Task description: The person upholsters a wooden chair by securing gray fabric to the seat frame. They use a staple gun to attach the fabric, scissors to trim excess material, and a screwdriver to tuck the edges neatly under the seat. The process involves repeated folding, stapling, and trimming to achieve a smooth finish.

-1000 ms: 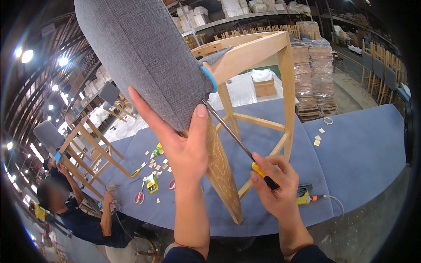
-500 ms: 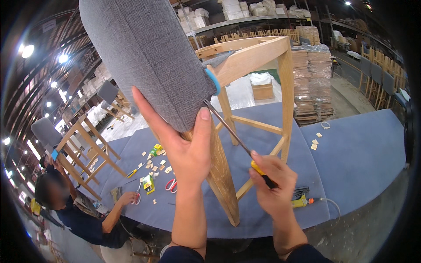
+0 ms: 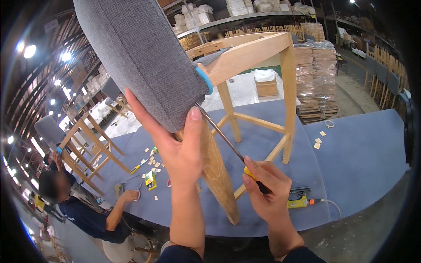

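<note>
A wooden chair (image 3: 287,79) with a grey fabric-padded backrest (image 3: 136,57) stands tilted on the table in front of me. My left hand (image 3: 182,149) clasps the lower end of the backrest, thumb on the near face and fingers along its left side. In my right hand (image 3: 268,186) is a screwdriver (image 3: 223,136) with a yellow and black handle. Its metal tip meets the fabric edge close to my left thumb, where the padding joins the wooden frame. A blue strip (image 3: 205,80) shows between padding and wood. The left fingertips are partly hidden behind the backrest.
Blue cloth covers the table (image 3: 355,149). A yellow and black air tool (image 3: 299,199) with a hose lies right of my hand. Small wood pieces and a green-yellow box (image 3: 150,180) lie left. A co-worker (image 3: 87,215) holds scissors beside another chair (image 3: 87,144).
The backrest and both my hands have shifted slightly left in view. The screwdriver tip stays at the fabric edge. Red-handled scissors on the table are now mostly hidden by my left arm.
</note>
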`<state>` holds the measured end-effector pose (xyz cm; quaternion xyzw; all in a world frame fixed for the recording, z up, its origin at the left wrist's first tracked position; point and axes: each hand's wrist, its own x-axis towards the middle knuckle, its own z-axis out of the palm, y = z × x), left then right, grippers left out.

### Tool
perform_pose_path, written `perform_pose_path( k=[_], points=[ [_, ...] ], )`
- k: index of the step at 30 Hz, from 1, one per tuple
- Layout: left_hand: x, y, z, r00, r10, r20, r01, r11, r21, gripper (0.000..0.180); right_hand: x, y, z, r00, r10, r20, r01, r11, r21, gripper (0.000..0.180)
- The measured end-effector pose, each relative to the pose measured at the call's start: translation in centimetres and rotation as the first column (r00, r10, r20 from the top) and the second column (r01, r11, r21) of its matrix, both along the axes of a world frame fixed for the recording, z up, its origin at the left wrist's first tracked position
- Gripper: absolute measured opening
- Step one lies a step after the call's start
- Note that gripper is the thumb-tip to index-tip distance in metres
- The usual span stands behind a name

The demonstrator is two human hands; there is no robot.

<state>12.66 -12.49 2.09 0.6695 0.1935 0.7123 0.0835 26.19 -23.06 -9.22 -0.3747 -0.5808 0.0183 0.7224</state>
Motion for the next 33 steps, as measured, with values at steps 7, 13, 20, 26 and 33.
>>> perform_pose_path(
  k=[7,13,20,26,33],
  points=[
    [0.1,0.3,-0.4,0.999,-0.016,0.039,0.015,1.000,0.024,0.108,-0.4,0.5,0.7,1.000,0.009,-0.028,-0.010,1.000,-0.016,0.042],
    [0.0,0.4,0.0,0.994,-0.105,0.001,0.104,0.987,0.119,0.115,-2.7,3.1,-1.9,0.992,-0.118,-0.034,0.118,0.993,-0.006,0.042],
    [-0.7,-0.4,0.0,0.976,-0.219,0.010,0.218,0.975,0.040,0.115,-1.4,1.1,-1.9,0.990,-0.129,-0.055,0.121,0.985,-0.126,0.038],
    [-1.0,-0.4,0.1,0.948,-0.318,0.029,0.318,0.948,0.006,0.115,-0.9,0.7,-2.1,0.995,-0.101,-0.018,0.097,0.987,-0.130,0.037],
    [-1.0,-0.5,0.1,0.964,-0.264,0.021,0.264,0.964,-0.019,0.115,-1.2,1.4,-1.7,0.987,-0.157,-0.030,0.153,0.982,-0.113,0.036]
  ],
)
